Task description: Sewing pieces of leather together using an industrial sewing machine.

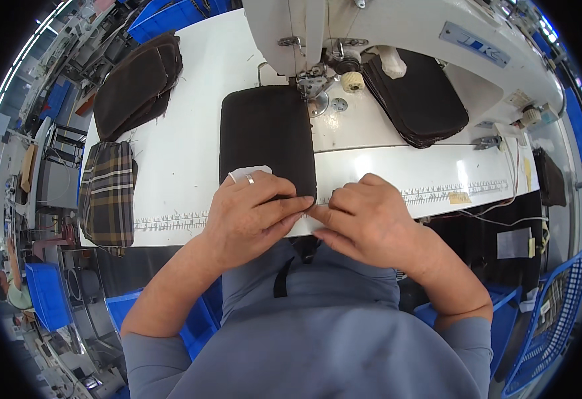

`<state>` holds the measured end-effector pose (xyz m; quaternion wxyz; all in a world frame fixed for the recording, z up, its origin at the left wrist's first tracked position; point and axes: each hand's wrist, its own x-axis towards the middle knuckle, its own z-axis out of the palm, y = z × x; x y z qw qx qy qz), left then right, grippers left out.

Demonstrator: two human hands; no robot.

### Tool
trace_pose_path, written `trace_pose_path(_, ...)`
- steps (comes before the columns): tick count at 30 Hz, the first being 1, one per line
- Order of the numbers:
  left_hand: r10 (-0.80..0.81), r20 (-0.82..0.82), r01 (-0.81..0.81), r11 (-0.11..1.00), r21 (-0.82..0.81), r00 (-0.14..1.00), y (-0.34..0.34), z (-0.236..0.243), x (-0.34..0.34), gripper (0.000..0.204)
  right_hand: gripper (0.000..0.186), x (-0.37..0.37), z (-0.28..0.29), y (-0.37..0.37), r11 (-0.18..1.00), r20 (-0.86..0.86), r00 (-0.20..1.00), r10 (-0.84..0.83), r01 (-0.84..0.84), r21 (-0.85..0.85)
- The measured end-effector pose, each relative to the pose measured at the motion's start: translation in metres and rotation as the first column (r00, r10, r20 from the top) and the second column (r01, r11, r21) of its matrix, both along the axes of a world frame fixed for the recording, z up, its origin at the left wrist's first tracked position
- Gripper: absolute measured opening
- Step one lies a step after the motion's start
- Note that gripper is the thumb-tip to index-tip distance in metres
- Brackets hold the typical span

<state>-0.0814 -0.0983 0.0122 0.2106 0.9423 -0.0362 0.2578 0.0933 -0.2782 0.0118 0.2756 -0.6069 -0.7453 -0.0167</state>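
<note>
A dark brown fabric panel (267, 126) with rounded corners lies on the white sewing table, its far right edge under the sewing machine's needle area (312, 83). My left hand (254, 209) is over the panel's near end, its thumb and fingers closed on the near right corner. A ring and a white wrap show on its fingers. My right hand (367, 216) meets it at that same corner, fingers curled and the index fingertip against the edge. The fabric between the fingertips is mostly hidden.
Stacked dark panels (138, 83) lie at the far left, with plaid fabric pieces (108, 193) nearer. More dark panels (420, 100) rest under the machine arm (450, 40). A ruler strip (450, 191) runs along the table's front. A blue basket (550, 326) stands at right.
</note>
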Motion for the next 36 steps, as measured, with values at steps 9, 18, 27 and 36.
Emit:
trace_pose_path(9,0.029,-0.030,-0.023,0.980,0.199,0.999,-0.008,-0.003,-0.004,0.018,0.036,-0.013,-0.013,-0.008,0.994,0.058,0.996,-0.072,0.067,0.082)
trace_pose_path(18,0.030,-0.051,-0.025,0.995,0.097,0.998,-0.011,-0.009,-0.004,0.017,0.031,-0.013,-0.015,-0.007,0.993,0.057,0.997,-0.055,0.048,0.108)
trace_pose_path(27,-0.003,-0.104,0.019,0.988,0.153,0.995,-0.008,0.009,0.000,0.018,0.029,-0.012,-0.015,-0.005,0.994,0.039,0.998,-0.049,0.045,0.104)
trace_pose_path(36,0.017,-0.209,0.033,0.972,0.234,0.978,-0.013,0.017,-0.003,0.015,0.022,0.000,-0.011,-0.004,0.995,-0.169,0.985,-0.043,0.058,0.082)
